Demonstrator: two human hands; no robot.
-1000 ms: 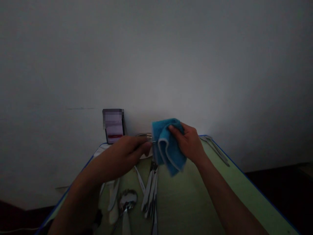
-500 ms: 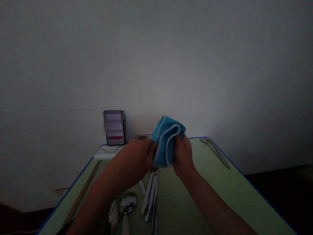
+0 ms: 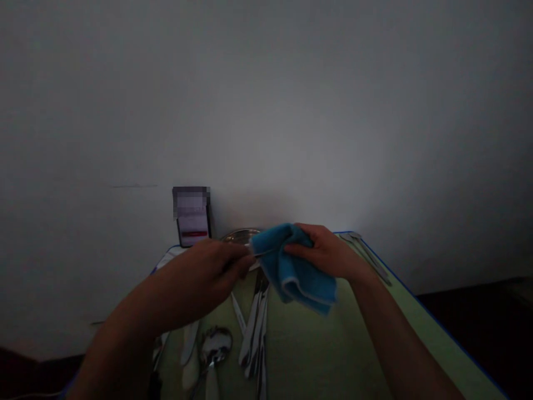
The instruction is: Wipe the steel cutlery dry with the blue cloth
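In the head view my right hand [image 3: 325,253] is closed on a blue cloth [image 3: 287,266], which hangs in folds with pale stitched edges. My left hand [image 3: 216,266] pinches a thin metal utensil [image 3: 259,254] that runs into the cloth; its far part is covered, so I cannot tell its kind. Below the hands, several table knives [image 3: 254,333] lie in a loose bundle on the green table [image 3: 308,355]. A large serving spoon [image 3: 216,341] rests left of them.
Behind my hands stands a round metal bowl or plate [image 3: 241,236], partly hidden. A phone [image 3: 194,222] leans upright against the wall [image 3: 266,111]. Toward the table's right edge lie a couple of pieces of cutlery [image 3: 370,258]. More utensils [image 3: 190,350] lie near my left forearm.
My hands have drawn apart a little, the left moving left and the right moving right. The cloth has lowered and hangs more loosely, and a thin utensil now shows between the hands.
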